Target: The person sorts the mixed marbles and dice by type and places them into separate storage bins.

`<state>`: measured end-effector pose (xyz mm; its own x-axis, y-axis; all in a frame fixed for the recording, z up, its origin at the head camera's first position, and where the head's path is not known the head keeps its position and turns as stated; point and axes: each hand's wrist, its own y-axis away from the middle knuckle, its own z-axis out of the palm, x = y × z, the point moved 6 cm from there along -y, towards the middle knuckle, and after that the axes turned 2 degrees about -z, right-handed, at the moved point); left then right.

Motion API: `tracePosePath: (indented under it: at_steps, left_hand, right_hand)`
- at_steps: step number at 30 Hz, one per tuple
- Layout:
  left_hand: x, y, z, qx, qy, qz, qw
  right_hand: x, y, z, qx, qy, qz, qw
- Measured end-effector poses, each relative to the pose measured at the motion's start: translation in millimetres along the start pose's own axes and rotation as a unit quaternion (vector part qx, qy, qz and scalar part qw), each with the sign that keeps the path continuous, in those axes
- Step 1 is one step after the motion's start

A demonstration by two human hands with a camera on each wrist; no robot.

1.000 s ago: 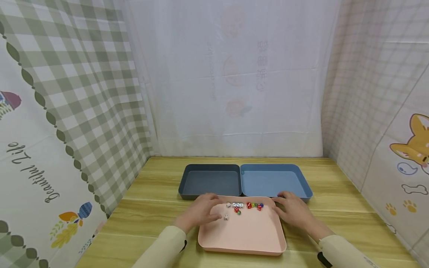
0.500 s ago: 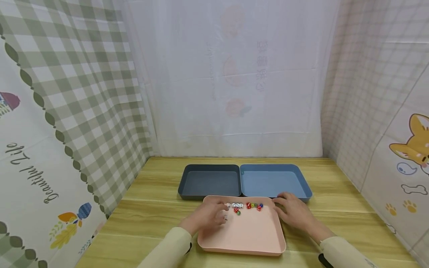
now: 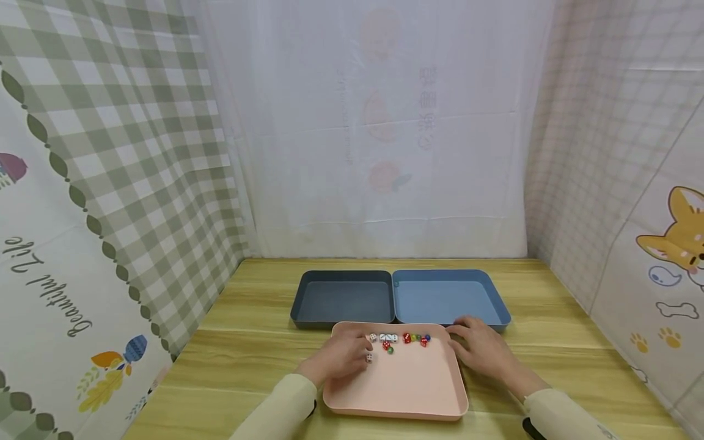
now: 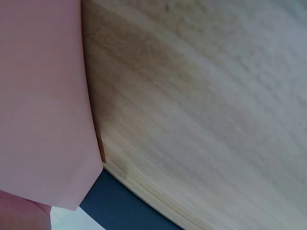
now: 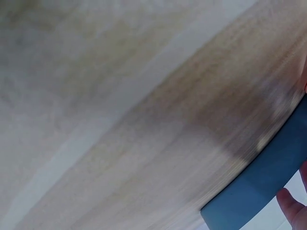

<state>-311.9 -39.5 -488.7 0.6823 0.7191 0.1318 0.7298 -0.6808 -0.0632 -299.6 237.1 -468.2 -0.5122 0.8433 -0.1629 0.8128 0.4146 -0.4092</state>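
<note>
In the head view, a pink tray sits on the table in front of me. White dice, red dice and small coloured beads lie toward its far side. My left hand reaches over the tray's left rim, fingers bent down beside a lone white die. Whether the fingertips pinch that die cannot be made out. At the right rim rests my right hand, its fingers loosely spread at the far corner. Neither wrist view shows the dice.
Behind the pink tray stand a dark navy tray and a blue tray, side by side. A small green bead lies in the blue one's far left corner. Cloth curtains enclose the wooden table.
My left hand has moved right and inward over the tray, its fingers drawing in toward the lone white die. The right hand stays at the rim; the dice keep their places.
</note>
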Motion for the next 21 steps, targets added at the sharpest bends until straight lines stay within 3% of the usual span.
tracePosePath:
  at_steps: [12, 21]
  left_hand:
    - [0.2, -0.8, 0.1, -0.008, 0.017, -0.026, 0.9995]
    - [-1.6, -1.2, 2.8, 0.006, 0.016, -0.019, 0.9997]
  right_hand:
    - [-0.6, 0.5, -0.9, -0.003, -0.005, 0.005, 1.0]
    - [-0.7, 0.0, -1.1, -0.001, -0.006, 0.009, 1.0]
